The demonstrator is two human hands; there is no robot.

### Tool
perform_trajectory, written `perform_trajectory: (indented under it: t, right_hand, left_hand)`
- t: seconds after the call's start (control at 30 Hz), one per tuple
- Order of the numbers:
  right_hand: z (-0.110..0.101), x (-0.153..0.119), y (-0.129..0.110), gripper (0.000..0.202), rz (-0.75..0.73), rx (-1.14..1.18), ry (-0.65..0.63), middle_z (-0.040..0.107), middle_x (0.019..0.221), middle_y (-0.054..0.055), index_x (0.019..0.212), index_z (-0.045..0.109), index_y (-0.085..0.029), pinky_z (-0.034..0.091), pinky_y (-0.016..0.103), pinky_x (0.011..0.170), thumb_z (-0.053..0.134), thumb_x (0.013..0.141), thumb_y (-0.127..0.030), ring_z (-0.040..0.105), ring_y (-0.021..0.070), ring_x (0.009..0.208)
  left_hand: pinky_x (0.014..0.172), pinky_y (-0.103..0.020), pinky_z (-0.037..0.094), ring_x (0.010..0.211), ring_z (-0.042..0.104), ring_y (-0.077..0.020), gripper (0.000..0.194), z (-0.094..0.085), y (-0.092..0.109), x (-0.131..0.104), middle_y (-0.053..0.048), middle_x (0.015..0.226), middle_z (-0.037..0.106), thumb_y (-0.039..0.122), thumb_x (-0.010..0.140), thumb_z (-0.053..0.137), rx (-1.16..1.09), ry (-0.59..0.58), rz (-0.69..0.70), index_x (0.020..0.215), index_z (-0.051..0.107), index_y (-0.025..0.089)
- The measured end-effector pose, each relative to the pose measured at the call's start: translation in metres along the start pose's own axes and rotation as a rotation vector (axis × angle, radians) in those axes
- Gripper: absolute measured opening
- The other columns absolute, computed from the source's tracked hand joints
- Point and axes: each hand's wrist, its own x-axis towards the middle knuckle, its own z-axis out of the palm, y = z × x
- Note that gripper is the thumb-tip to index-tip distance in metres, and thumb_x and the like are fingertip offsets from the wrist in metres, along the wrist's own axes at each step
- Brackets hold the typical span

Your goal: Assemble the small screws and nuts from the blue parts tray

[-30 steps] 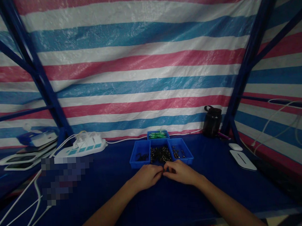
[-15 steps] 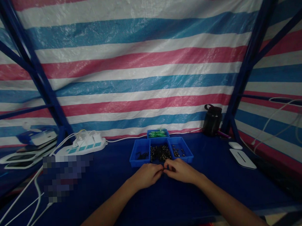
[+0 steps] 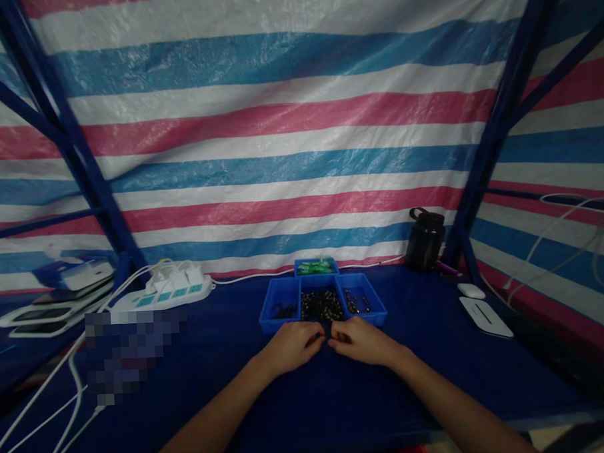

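Note:
My left hand [image 3: 298, 345] and my right hand [image 3: 360, 341] face each other over the table, just in front of the blue bins, with a narrow gap between them. Thumb and fingers are pinched together on each hand; whatever they hold is too small to make out. Behind them, the middle blue bin [image 3: 318, 280] holds a heap of small dark and brass-coloured parts [image 3: 321, 307]. The left blue bin [image 3: 264, 315] has a few black pieces [image 3: 284, 311] in it. In the right blue bin [image 3: 378, 304] lie several small metallic parts [image 3: 355, 300].
A small blue bin at the back holds green-wrapped items [image 3: 316, 266]. A white power strip [image 3: 165, 299] with cables lies left, near stacked white-framed devices [image 3: 46, 318]. At right are a black bottle [image 3: 425, 241], a white case [image 3: 471, 291] and a white flat device [image 3: 486, 316]. Blue posts flank the table.
The hands were touching at the fingertips; now they are slightly apart, the left hand having shifted a little to the left. The bins have not moved.

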Motion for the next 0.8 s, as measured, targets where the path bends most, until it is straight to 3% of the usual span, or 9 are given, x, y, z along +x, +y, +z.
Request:
perform_trajectory:
  t: [0.33, 0.63, 0.8]
  right_hand:
    - [0.007, 0.001, 0.001, 0.016, -0.040, -0.107, -0.073, 0.066, 0.068, 0.001, 0.080, 0.064, -0.015, 0.026, 0.022, 0.052, 0.053, 0.085, -0.024, 0.055, 0.0114, 0.057]
    - [0.007, 0.002, 0.002, 0.015, -0.097, -0.047, -0.079, 0.068, 0.073, 0.001, 0.086, 0.067, -0.016, 0.028, 0.021, 0.054, 0.052, 0.085, -0.020, 0.056, 0.0108, 0.058]
    - [0.007, 0.001, 0.002, 0.017, -0.058, -0.064, -0.071, 0.065, 0.065, 0.001, 0.078, 0.066, -0.014, 0.025, 0.022, 0.051, 0.053, 0.085, -0.024, 0.052, 0.0101, 0.053]
  left_hand:
    - [0.066, -0.019, 0.040, 0.076, 0.059, -0.0124, 0.012, -0.001, 0.010, -0.002, 0.001, 0.085, 0.063, 0.022, 0.089, 0.053, -0.065, -0.009, 0.092, 0.096, 0.063, 0.021]
    - [0.073, -0.021, 0.042, 0.084, 0.059, -0.0141, 0.015, -0.002, 0.009, -0.001, -0.001, 0.089, 0.063, 0.017, 0.086, 0.056, -0.064, -0.010, 0.135, 0.098, 0.064, 0.020]
    - [0.073, -0.021, 0.042, 0.084, 0.059, -0.0140, 0.012, -0.002, 0.006, -0.001, -0.001, 0.089, 0.063, 0.019, 0.089, 0.053, -0.046, 0.010, 0.132, 0.095, 0.064, 0.020]
